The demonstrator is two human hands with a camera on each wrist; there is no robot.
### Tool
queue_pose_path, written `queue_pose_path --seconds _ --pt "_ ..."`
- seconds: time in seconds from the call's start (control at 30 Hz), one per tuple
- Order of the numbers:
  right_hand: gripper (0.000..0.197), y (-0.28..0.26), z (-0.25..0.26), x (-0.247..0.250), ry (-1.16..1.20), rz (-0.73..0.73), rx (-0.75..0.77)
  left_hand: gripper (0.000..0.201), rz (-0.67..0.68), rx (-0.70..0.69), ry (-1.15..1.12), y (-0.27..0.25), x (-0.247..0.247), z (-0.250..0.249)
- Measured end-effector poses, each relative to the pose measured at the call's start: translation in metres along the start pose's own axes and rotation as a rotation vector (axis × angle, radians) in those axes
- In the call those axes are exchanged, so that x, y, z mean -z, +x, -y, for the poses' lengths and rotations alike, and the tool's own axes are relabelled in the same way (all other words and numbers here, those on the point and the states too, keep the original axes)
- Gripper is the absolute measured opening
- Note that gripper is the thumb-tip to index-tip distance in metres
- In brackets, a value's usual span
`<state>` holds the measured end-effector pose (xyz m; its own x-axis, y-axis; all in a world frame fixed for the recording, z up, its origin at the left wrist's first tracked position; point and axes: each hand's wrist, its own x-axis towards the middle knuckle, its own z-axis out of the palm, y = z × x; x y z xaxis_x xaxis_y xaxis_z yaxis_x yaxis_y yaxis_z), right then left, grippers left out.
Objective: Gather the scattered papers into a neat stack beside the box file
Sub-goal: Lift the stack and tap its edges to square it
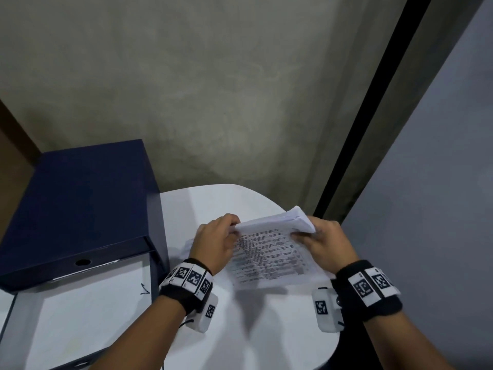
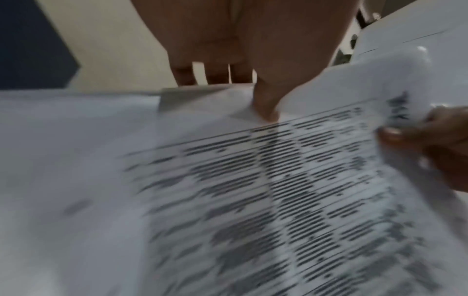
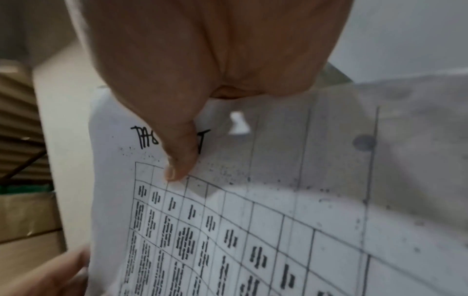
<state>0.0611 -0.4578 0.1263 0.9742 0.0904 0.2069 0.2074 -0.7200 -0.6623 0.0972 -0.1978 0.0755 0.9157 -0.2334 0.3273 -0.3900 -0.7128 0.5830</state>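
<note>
A sheaf of printed papers is held up off the white table, tilted toward me, with a table of text on its top sheet. My left hand grips its left edge, thumb on the top sheet. My right hand pinches the right edge, thumb pressed on the printed grid. The dark blue box file lies at the left of the table, its lid open over white sheets. Another sheet edge shows under my left hand.
The table's rounded edge runs just right of my right wrist. A grey wall stands behind, and a dark vertical post rises at the right. Brown cardboard boxes show at the left in the right wrist view.
</note>
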Motion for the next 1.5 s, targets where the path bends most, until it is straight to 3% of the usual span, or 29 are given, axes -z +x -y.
queue_pose_path --seconds 0.07,0.13,0.23,0.27,0.33,0.4,0.6,0.67,0.83,1.03,1.17,1.33,1.5 --pt "0.012 -0.008 -0.008 0.008 0.21 -0.038 -0.112 0.024 -0.088 0.089 0.097 -0.005 0.0 0.018" --pt "0.015 -0.016 -0.017 0.017 0.407 -0.071 -0.208 0.049 -0.123 0.297 0.031 -0.01 -0.001 0.042" --pt "0.021 -0.024 -0.029 0.026 0.582 -0.111 -0.294 0.084 -0.102 0.613 -0.558 -0.012 -0.002 0.063" --pt "0.022 -0.026 -0.031 0.026 0.606 -0.12 -0.311 0.086 -0.079 0.667 -0.782 -0.012 -0.003 0.065" --pt "0.024 -0.03 -0.034 0.02 0.641 -0.135 -0.343 0.066 -0.032 0.661 -1.031 -0.007 -0.006 0.064" --pt "0.025 -0.033 -0.041 0.009 0.693 -0.162 -0.386 0.04 -0.057 0.584 -1.011 -0.004 -0.004 0.053" --pt "0.019 -0.047 -0.063 -0.042 0.763 -0.244 -0.501 0.027 -0.191 0.559 -0.8 -0.016 -0.013 0.054" --pt "0.024 -0.055 -0.071 -0.064 0.732 -0.241 -0.559 0.033 -0.147 0.6 -0.738 -0.029 -0.026 0.057" --pt "0.027 -0.069 -0.09 -0.09 0.703 -0.258 -0.663 0.07 -0.075 0.81 -0.698 -0.047 -0.054 0.068" --pt "0.034 -0.06 -0.084 -0.077 0.7 -0.304 -0.618 0.046 -0.18 0.741 -0.661 -0.041 -0.056 0.072" --pt "0.039 -0.064 -0.088 -0.075 0.617 -0.31 -0.563 0.058 -0.11 0.809 -0.656 -0.047 -0.069 0.082" --pt "0.032 -0.06 -0.087 -0.076 0.638 -0.347 -0.534 0.053 -0.151 0.796 -0.662 -0.044 -0.065 0.074" --pt "0.039 -0.063 -0.083 -0.08 0.634 -0.36 -0.554 0.049 -0.149 0.782 -0.711 -0.045 -0.055 0.061"
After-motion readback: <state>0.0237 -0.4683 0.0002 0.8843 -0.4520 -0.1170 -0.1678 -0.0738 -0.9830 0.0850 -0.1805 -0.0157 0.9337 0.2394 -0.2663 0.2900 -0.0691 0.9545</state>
